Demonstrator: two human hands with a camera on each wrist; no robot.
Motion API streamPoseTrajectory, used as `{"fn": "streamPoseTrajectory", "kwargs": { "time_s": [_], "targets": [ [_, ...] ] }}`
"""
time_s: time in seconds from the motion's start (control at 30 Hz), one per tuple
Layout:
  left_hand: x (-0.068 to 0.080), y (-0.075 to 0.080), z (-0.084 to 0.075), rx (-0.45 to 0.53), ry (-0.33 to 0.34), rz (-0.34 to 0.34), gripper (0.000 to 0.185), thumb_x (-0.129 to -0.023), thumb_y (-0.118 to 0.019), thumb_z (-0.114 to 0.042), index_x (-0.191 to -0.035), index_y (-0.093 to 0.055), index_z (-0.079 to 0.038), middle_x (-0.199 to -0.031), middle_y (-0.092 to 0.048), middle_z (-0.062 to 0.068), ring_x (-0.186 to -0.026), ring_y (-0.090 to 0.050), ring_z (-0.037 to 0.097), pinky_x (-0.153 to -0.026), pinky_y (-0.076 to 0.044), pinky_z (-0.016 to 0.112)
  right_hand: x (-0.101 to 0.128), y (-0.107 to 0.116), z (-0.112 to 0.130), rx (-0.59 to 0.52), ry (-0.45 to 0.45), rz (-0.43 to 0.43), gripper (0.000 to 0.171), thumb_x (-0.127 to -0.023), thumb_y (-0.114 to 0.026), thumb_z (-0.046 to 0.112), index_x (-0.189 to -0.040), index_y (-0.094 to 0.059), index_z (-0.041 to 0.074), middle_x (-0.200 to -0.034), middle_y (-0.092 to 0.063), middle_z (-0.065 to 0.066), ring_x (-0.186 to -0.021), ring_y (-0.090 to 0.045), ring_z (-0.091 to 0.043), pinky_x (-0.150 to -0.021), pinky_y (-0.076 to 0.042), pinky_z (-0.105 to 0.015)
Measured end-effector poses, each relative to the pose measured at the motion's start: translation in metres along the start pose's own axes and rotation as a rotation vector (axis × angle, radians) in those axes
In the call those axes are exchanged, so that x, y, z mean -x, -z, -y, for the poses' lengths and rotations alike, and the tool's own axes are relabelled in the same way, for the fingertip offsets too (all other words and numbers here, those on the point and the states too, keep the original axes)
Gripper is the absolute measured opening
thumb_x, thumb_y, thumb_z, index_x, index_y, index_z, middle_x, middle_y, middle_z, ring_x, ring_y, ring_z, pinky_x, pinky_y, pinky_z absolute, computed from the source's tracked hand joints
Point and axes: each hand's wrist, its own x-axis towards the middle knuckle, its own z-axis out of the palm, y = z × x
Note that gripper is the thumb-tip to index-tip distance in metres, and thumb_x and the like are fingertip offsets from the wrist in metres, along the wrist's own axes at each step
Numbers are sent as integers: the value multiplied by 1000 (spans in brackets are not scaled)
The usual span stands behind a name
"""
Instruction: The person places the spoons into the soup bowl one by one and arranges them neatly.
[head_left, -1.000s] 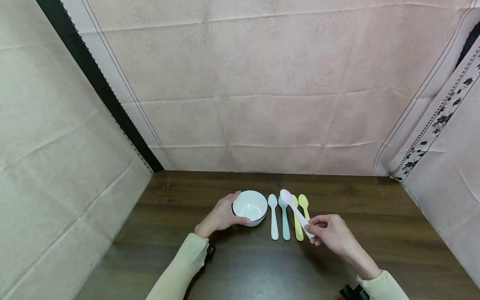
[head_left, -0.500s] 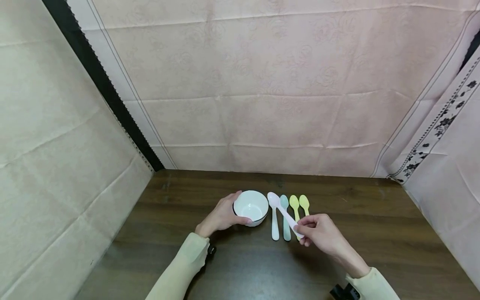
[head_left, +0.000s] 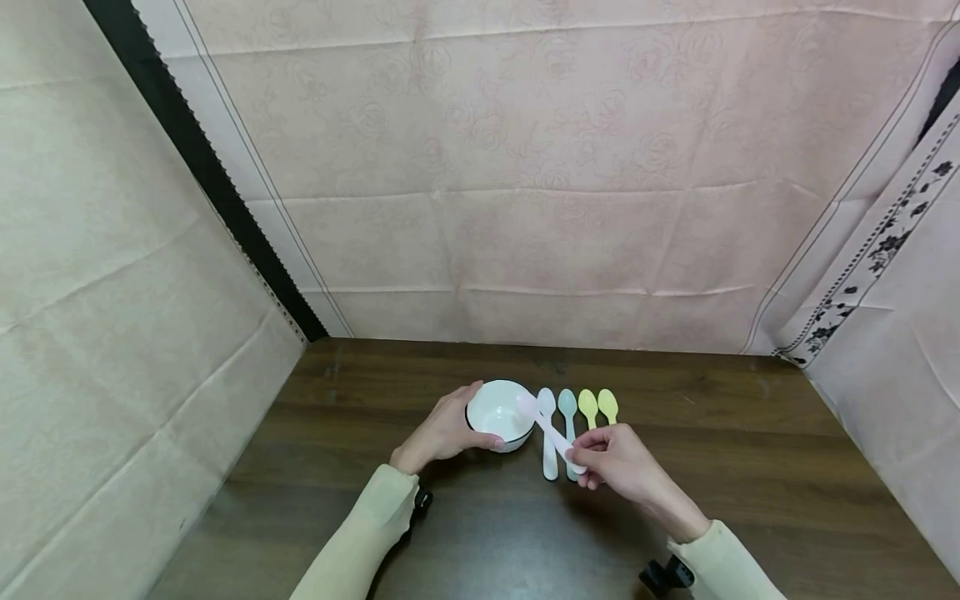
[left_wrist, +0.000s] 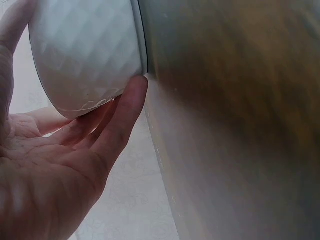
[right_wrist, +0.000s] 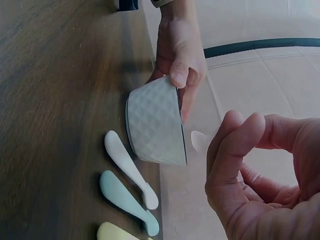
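Left hand: left hand (head_left: 444, 431) curved round the outside of the bowl, thumb at the near side, fingers round the far side; spread as wide as the bowl, gripping it.
Bowl: white bowl (head_left: 497, 410), upright on the table, left of the spoon row; diamond-textured outer wall, thin dark line at the rim.
Right hand: right hand (head_left: 621, 463) pinches a spoon by its handle end, thumb and fingertips together; hand is above the yellow-green spoons' lower parts and hides them.
Held spoon: pale pink spoon (head_left: 555, 438), slanted, head toward the bowl; head view shows its tip across the bowl's right rim, right wrist view shows it above the rim, apart from it.
Spoon row: white spoon (head_left: 547, 402) nearest the bowl, then blue-green spoon (head_left: 567, 405), then two yellow-green spoons (head_left: 588, 405); side by side, heads away from the person.
Crossing: pale pink spoon passes over white and blue-green ones in head view.
Surface: dark brown wood-grain table (head_left: 480, 542).
Sleeves: light sleeves (head_left: 363, 533) on both arms, black wrist device (head_left: 667, 575) at the right cuff, another at the left.
Backdrop: pinkish cloth (head_left: 525, 167) behind, black strip (head_left: 217, 200) at left, floral border (head_left: 888, 242) at right.
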Motion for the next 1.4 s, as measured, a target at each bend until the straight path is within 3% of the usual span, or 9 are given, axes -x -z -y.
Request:
{"fn": "streamPoseTrajectory", "kwargs": {
  "time_s": [0.33, 0.7, 1.13, 1.4],
  "targets": [
    [0, 0, 2, -4, -6, -7, 114, -78, -99, -44, -166, -41, -1, -169, -49, 22, -155, -46, 46, -126, -42, 61, -14, -18, 2, -34, -11, 12, 21, -100, -72, 5, -107, -74, -15, -74, -74, -6, -58, -64, -7, -57, -57, -20],
    [0, 1, 3, -9, -60, -16, 112, -78, -100, -41, -164, -43, 1, -161, -57, 22, -145, -58, 40, -120, -49, 58, -27, -39, 3, -49, -51, 7, 18, -101, -72, 5, -107, -75, -12, -73, -72, -8, -57, -63, -8, -56, -56, -20],
    [-1, 1, 1, -28, -40, -7, 113, -78, -99, -43, -166, -41, -1, -164, -54, 22, -150, -53, 40, -124, -46, 57, -32, -48, 8, -79, -115, -12, 21, -102, -71, 8, -109, -76, -11, -80, -75, -13, -58, -65, -8, -59, -60, -22],
    [-1, 2, 0, -24, -71, -6, 110, -78, -99, -41, -164, -43, 0, -157, -61, 21, -140, -60, 37, -119, -50, 55, -35, -51, 14, -97, -164, -27, 23, -103, -71, 9, -112, -76, -12, -79, -74, -13, -57, -64, -10, -59, -60, -22]
  ]
}}
